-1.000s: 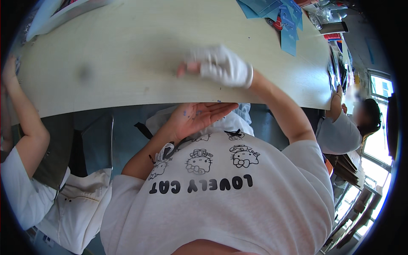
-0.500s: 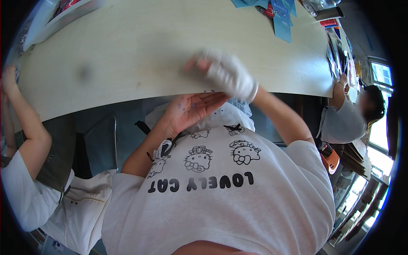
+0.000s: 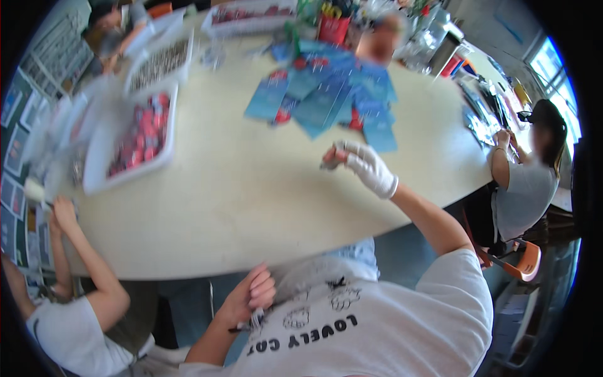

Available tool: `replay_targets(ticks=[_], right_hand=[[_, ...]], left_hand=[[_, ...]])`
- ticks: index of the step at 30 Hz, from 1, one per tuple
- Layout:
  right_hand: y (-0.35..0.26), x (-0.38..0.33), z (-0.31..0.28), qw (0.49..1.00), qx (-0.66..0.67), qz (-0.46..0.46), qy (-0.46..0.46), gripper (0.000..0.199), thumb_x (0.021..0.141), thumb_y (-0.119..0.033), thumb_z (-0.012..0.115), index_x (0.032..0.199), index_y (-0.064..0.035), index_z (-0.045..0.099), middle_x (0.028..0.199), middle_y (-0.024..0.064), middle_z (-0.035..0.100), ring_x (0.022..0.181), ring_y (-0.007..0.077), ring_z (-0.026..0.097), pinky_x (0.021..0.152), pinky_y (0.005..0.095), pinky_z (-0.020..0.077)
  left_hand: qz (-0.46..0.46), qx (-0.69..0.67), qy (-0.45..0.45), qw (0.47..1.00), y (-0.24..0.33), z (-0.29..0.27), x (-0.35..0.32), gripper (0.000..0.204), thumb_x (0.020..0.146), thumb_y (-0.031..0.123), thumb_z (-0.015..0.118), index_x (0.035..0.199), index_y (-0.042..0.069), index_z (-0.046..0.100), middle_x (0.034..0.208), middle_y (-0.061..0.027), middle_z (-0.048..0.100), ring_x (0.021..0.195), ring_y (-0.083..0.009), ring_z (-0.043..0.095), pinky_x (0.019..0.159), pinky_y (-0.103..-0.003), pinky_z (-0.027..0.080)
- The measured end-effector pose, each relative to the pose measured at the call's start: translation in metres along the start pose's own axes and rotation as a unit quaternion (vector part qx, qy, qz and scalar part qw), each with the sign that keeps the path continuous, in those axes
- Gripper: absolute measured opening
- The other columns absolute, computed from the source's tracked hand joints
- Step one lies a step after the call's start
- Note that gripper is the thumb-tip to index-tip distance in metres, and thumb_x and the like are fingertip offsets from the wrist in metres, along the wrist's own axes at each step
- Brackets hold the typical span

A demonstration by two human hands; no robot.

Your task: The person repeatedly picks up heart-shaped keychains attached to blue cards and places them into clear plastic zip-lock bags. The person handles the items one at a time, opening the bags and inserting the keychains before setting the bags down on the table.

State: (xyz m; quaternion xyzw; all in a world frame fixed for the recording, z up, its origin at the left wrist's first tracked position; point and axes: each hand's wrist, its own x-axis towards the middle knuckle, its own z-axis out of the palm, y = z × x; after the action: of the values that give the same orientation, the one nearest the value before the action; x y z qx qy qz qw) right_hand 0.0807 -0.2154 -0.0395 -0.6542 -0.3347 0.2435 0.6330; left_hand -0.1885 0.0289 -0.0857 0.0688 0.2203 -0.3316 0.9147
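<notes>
A small greyish piece (image 3: 326, 166) shows at the fingertips of the right hand (image 3: 361, 164), over the bench (image 3: 239, 207); it is too blurred to name, and I cannot tell whether it is pinched. The right grip is narrow, in a white glove (image 3: 377, 179) with bare fingertips.

Taking that hand as the clock's centre, the left hand (image 3: 253, 295) is between 7 and 8 o'clock, by the bench's near edge. Its bare fingers are curled in closely; the palm is hidden, so I cannot tell what it holds.

Toward 11 o'clock, blue cards (image 3: 320, 94) with red patches lie overlapping. Just past 9 o'clock stands a white tray (image 3: 129, 177) of red pieces (image 3: 144, 135); at 10 o'clock, another tray holds fine greyish pieces (image 3: 163, 63). A red container (image 3: 333, 30) stands near 12 o'clock, beyond the cards.

Co-workers sit at 3 o'clock (image 3: 521, 182) and 8 o'clock (image 3: 75, 333).
</notes>
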Motion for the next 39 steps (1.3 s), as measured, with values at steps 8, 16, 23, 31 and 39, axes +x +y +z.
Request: replay_targets(ticks=[8,16,23,31,39], right_hand=[[0.007,-0.041,-0.073,0.994,-0.100,-0.023,-0.033,0.040,0.097,-0.036,0.044,0.103,0.0000,0.060,0.094,0.0111,0.064,0.088,0.0201,0.061,0.079,0.0325,0.0481],[0.019,-0.054,-0.094,0.995,-0.054,-0.001,-0.078,0.030,0.090,-0.026,0.046,0.107,-0.0062,0.061,0.096,0.0138,0.066,0.089,0.0298,0.064,0.078,0.0370,0.0500],[0.007,-0.060,-0.099,0.996,0.028,0.045,-0.065,0.023,0.086,-0.016,0.054,0.107,-0.0072,0.060,0.095,0.0101,0.067,0.088,0.0294,0.064,0.077,0.0354,0.0511],[0.004,-0.049,-0.108,0.994,0.041,0.090,-0.054,0.020,0.081,-0.007,0.054,0.100,-0.0034,0.061,0.094,0.0120,0.067,0.088,0.0279,0.066,0.076,0.0347,0.0518],[0.009,-0.049,-0.110,0.993,0.012,0.120,-0.014,0.023,0.079,-0.006,0.053,0.100,-0.0041,0.062,0.095,0.0127,0.067,0.087,0.0286,0.066,0.077,0.0358,0.0517]], left_hand=[[0.280,0.237,0.007,0.930,0.179,0.200,0.121,0.052,0.098,0.036,0.046,0.051,0.016,0.037,0.045,0.0029,0.031,0.037,-0.0093,0.025,0.034,-0.025,0.019],[0.337,0.313,-0.181,0.869,0.418,0.438,0.347,0.055,0.091,0.053,0.045,0.055,0.012,0.038,0.048,0.0023,0.032,0.041,-0.0102,0.030,0.036,-0.023,0.017],[0.633,0.665,0.244,0.312,0.508,0.460,0.448,0.064,0.090,0.062,0.042,0.056,0.009,0.051,0.047,-0.0025,0.049,0.038,-0.0125,0.045,0.037,-0.025,0.030],[0.538,0.773,0.073,0.327,0.555,0.441,0.456,0.027,0.095,0.027,0.053,0.090,0.003,0.065,0.081,-0.0067,0.067,0.068,-0.0083,0.060,0.055,-0.023,0.044],[0.360,0.917,0.172,-0.011,0.461,0.427,0.490,0.067,0.093,0.060,0.034,0.133,0.008,0.048,0.138,-0.0146,0.045,0.131,-0.0312,0.036,0.106,-0.053,0.023]])
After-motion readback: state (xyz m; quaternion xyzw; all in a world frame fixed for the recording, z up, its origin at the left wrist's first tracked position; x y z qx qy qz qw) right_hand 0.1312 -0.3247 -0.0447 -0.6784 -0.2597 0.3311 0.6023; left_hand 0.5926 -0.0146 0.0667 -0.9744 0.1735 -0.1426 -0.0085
